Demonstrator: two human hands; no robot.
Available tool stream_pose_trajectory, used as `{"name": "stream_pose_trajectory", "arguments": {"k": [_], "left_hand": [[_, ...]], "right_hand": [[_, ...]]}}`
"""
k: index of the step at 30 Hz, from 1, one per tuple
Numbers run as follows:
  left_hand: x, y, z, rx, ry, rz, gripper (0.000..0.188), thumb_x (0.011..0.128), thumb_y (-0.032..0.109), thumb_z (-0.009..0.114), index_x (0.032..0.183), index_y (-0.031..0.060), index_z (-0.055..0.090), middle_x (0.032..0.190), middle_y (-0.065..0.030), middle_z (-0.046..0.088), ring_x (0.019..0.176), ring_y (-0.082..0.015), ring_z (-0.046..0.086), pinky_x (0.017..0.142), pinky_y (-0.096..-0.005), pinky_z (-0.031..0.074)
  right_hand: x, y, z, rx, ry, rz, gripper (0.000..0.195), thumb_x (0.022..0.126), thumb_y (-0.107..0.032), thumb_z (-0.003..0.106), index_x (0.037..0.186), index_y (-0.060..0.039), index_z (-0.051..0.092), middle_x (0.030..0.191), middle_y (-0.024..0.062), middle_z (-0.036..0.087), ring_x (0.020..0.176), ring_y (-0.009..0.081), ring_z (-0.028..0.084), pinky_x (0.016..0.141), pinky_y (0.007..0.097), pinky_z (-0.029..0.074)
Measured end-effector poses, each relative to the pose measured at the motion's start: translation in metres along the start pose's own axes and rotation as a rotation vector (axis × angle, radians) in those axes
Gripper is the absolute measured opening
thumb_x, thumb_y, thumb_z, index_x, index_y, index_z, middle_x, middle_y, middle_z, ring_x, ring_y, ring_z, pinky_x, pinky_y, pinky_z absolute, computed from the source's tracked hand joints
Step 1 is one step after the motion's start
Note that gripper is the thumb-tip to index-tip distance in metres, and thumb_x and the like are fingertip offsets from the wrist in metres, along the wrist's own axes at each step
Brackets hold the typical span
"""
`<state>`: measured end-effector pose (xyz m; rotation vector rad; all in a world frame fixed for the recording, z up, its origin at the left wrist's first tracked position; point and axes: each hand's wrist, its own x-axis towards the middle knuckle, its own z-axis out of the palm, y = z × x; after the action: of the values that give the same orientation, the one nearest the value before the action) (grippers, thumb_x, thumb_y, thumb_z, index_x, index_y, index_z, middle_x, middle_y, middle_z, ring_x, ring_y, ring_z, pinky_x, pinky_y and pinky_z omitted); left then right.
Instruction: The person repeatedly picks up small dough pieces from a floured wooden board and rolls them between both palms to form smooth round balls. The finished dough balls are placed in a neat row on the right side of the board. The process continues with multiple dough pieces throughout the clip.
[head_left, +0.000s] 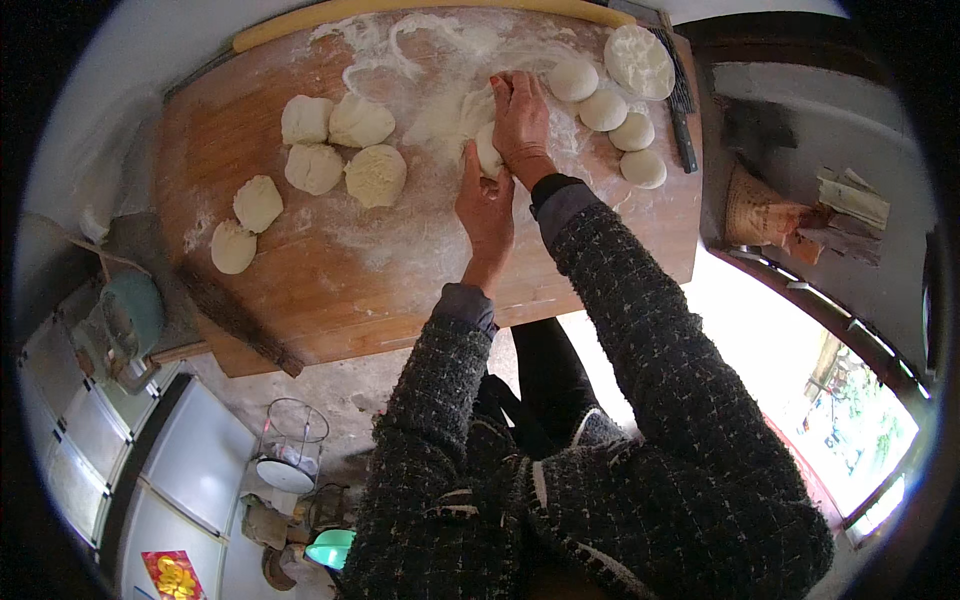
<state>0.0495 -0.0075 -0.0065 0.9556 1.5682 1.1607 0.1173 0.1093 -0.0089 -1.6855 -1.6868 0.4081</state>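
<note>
A ball of dough (489, 152) sits on the floured wooden board (420, 262) between my two hands. My left hand (484, 210) cups its near left side, with the thumb along its edge. Over its right side curves my right hand (520, 116), fingers bent and pointing away from me. Both hands touch the dough; part of it is hidden under them. Right of my right hand, several smooth round dough balls (603, 110) stand in a curved row. To the left lie several rougher dough pieces (361, 120), with two more pieces (257, 204) nearer the left edge.
A large floury white round (640, 63) is at the back right beside a knife (682, 127) with a dark handle. Along the far edge runs a long wooden rolling pin (435, 13). A dark wooden strip (240, 319) lies across the board's near left corner.
</note>
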Motion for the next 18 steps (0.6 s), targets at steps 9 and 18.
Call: {"name": "stream_pose_trajectory", "arguments": {"k": [9,18], "left_hand": [[-0.029,-0.026,-0.021,0.353,-0.138,0.520,0.054,0.088,0.001,0.060,0.141,0.0049,0.045,0.140,-0.0200,0.048,0.119,-0.0325,0.056,0.091,-0.0356,0.051],[0.005,-0.001,0.006,0.059,-0.059,0.006,0.063,0.092,0.010,0.063,0.148,0.0067,0.035,0.110,-0.0120,0.060,0.091,-0.0131,0.060,0.077,-0.0282,0.050]], "right_hand": [[-0.056,-0.011,-0.042,0.076,-0.382,0.014,0.032,0.097,-0.028,0.047,0.090,-0.0015,0.064,0.092,0.0184,0.061,0.088,0.0362,0.056,0.078,0.0447,0.045],[0.007,0.008,-0.007,0.026,-0.072,0.015,0.023,0.094,-0.024,0.054,0.101,-0.0028,0.061,0.100,0.0188,0.060,0.095,0.0384,0.055,0.082,0.0461,0.044]]}}
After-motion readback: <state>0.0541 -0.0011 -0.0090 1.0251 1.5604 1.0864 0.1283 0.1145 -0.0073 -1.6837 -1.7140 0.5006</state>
